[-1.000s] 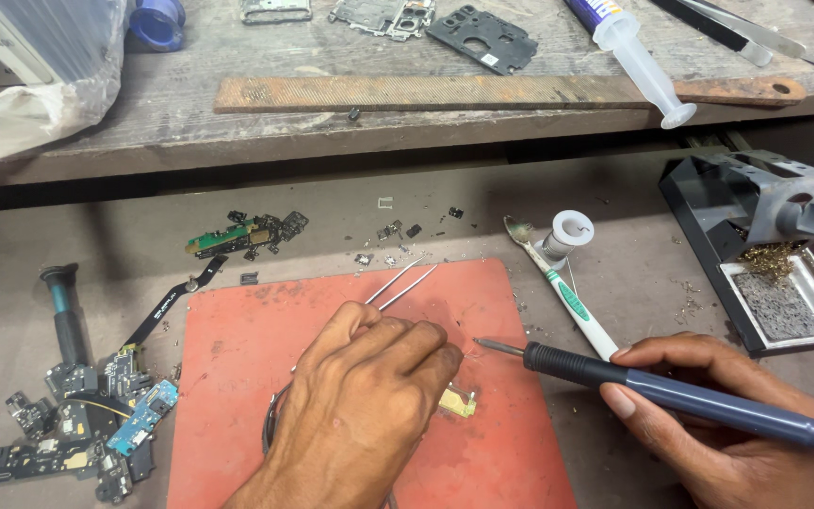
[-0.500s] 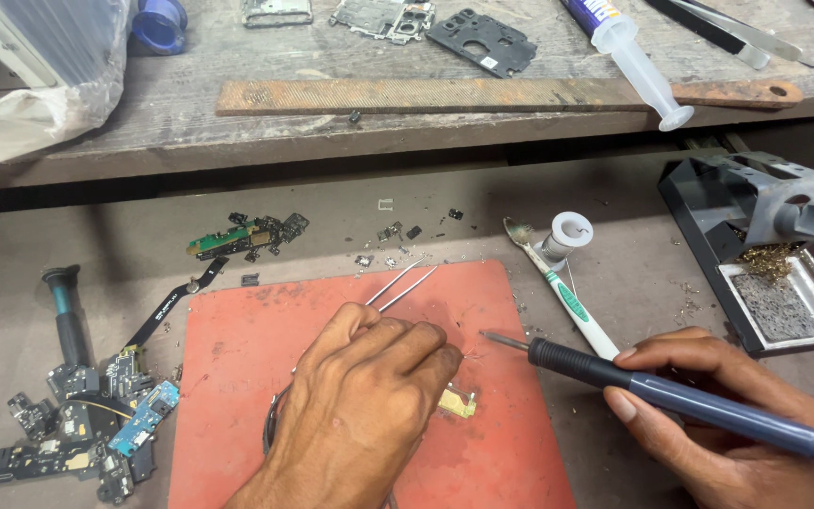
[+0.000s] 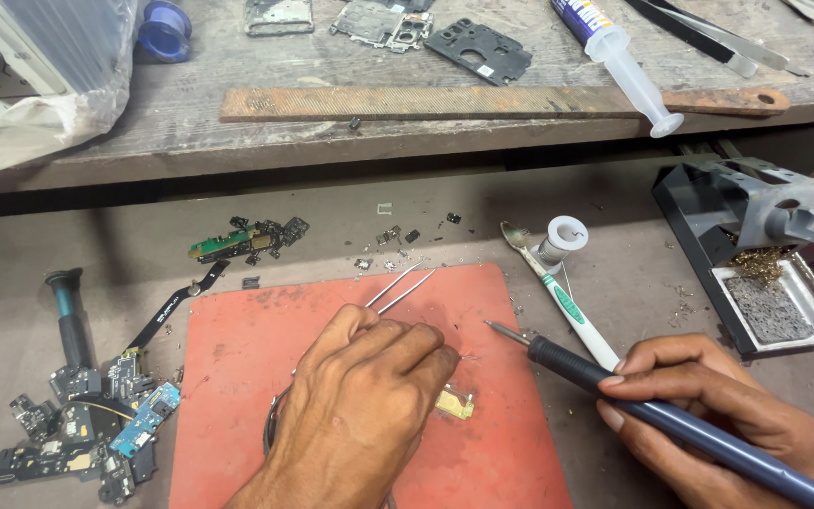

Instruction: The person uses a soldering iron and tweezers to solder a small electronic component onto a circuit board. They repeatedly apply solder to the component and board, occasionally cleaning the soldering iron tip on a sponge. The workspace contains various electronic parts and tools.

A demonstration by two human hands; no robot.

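Note:
My left hand [image 3: 360, 405] rests on the red work mat [image 3: 237, 396] and grips metal tweezers [image 3: 398, 286] whose back end sticks out past my fingers. A small gold-coloured part [image 3: 456, 402] lies on the mat just right of that hand. My right hand [image 3: 718, 424] holds a dark blue soldering iron [image 3: 614, 386]. The iron's tip points left and hovers over the mat's right side, a little above the small part.
A toothbrush [image 3: 558, 292] and a solder spool [image 3: 562, 236] lie right of the mat. A soldering iron stand with sponge tray [image 3: 756, 254] sits at far right. Several small circuit boards [image 3: 87, 434] lie left. A rusty file [image 3: 482, 102], syringe [image 3: 619, 57] and phone frames are on the upper shelf.
The soldering iron in my right hand has shifted slightly; my left hand with the tweezers stays in place.

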